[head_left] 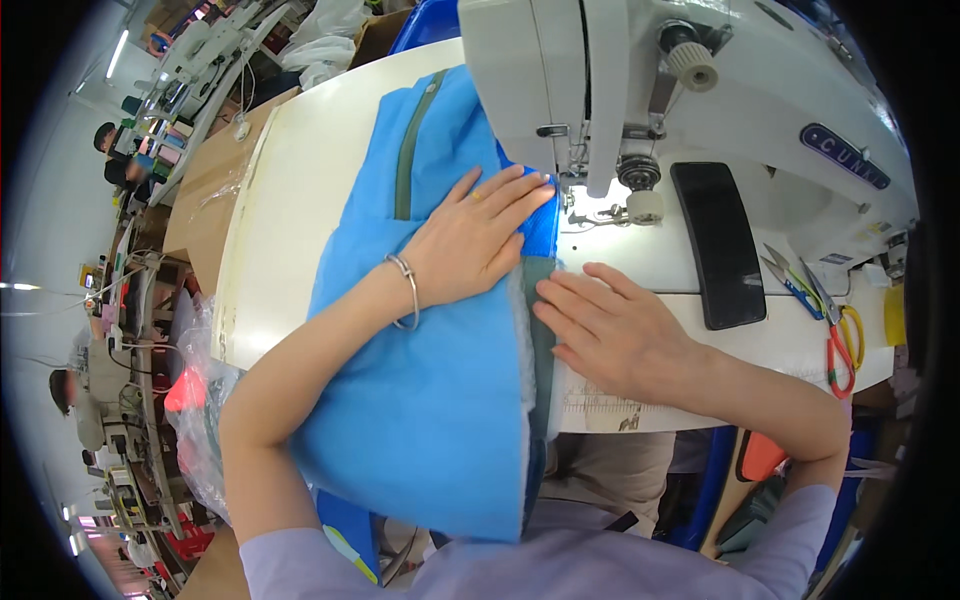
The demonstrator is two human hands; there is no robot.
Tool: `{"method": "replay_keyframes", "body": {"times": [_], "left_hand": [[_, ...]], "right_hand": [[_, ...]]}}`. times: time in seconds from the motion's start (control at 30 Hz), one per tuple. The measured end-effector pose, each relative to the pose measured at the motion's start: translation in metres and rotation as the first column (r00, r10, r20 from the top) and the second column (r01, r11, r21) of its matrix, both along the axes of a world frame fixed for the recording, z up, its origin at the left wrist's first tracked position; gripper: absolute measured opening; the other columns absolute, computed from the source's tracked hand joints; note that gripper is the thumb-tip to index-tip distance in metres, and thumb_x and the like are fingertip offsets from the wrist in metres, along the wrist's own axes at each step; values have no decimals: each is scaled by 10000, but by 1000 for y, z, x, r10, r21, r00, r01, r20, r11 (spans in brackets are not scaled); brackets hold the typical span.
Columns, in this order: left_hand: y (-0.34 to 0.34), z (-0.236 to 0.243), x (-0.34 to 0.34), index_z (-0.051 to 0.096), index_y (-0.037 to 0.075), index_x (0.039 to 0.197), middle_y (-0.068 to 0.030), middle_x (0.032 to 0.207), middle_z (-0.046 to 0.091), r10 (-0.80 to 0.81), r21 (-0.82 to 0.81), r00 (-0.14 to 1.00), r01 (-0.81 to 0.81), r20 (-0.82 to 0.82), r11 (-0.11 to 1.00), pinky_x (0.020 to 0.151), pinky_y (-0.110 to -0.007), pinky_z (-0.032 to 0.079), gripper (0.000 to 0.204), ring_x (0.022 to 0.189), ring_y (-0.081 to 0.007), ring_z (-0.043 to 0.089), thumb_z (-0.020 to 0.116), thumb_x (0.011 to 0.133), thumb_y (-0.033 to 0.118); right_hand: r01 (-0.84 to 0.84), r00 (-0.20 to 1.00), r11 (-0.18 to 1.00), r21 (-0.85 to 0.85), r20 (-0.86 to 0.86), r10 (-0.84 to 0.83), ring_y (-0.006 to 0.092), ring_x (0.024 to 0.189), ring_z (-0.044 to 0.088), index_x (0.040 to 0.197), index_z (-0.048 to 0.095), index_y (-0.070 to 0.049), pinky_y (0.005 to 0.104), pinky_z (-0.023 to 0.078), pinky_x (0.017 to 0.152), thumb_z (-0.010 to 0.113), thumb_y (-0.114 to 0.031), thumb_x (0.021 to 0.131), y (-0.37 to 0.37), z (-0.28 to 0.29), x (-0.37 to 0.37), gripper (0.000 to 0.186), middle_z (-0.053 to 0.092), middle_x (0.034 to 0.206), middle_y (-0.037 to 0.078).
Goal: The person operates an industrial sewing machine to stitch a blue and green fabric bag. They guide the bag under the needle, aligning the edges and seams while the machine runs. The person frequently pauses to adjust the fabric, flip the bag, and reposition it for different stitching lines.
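A light-blue fabric piece (400, 400) with a dark green zipper strip (410, 150) lies across the machine table, a shiny darker-blue piece (541, 225) at its right edge by the needle. My left hand (462, 242) rests open on the fabric, fingertips beside the white sewing machine's (530, 80) presser foot. My right hand (610, 335) lies open just below, fingertips on a grey-green edge strip (537, 395).
A black phone (717, 243) lies right of the needle, with several scissors (840, 355) further right. Cardboard (195, 225) and plastic bags (195, 440) sit left of the white table (260, 280). Two other people (115, 150) are at far-left benches.
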State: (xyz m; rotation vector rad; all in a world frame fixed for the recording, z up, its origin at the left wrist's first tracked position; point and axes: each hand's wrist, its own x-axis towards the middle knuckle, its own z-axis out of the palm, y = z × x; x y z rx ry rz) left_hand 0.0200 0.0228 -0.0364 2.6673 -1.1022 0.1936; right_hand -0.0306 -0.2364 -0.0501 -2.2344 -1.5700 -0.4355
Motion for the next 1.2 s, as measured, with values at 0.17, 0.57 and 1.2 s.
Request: {"method": "replay_keyframes", "body": {"times": [0.17, 0.57, 1.2], "left_hand": [[-6, 7, 35, 644, 14, 1215, -161, 1173, 680, 28, 34, 989, -23, -148, 999, 1152, -530, 372, 326, 1174, -342, 599, 527, 980, 207], [2, 10, 67, 678, 32, 1045, -186, 1063, 704, -49, 113, 981, 71, -190, 991, 1065, -517, 413, 262, 1104, -383, 618, 524, 984, 236], [13, 80, -196, 610, 95, 756, -53, 687, 586, 28, 215, 952, 40, -306, 976, 555, -392, 508, 241, 573, -256, 624, 726, 903, 247]], "right_hand": [[112, 992, 993, 27, -61, -110, 309, 1309, 558, 1252, 659, 72, 464, 432, 1120, 757, -209, 874, -2, -1, 13, 481, 619, 1345, 200], [159, 982, 984, 81, -111, -150, 327, 1255, 580, 1269, 651, 54, 453, 455, 1094, 744, -140, 861, -3, 3, 16, 461, 608, 1357, 196], [79, 982, 919, 386, -190, -5, 293, 861, 710, 1107, 717, 13, 394, 594, 772, 767, -122, 827, -26, -1, -121, 315, 725, 1037, 136]]}}
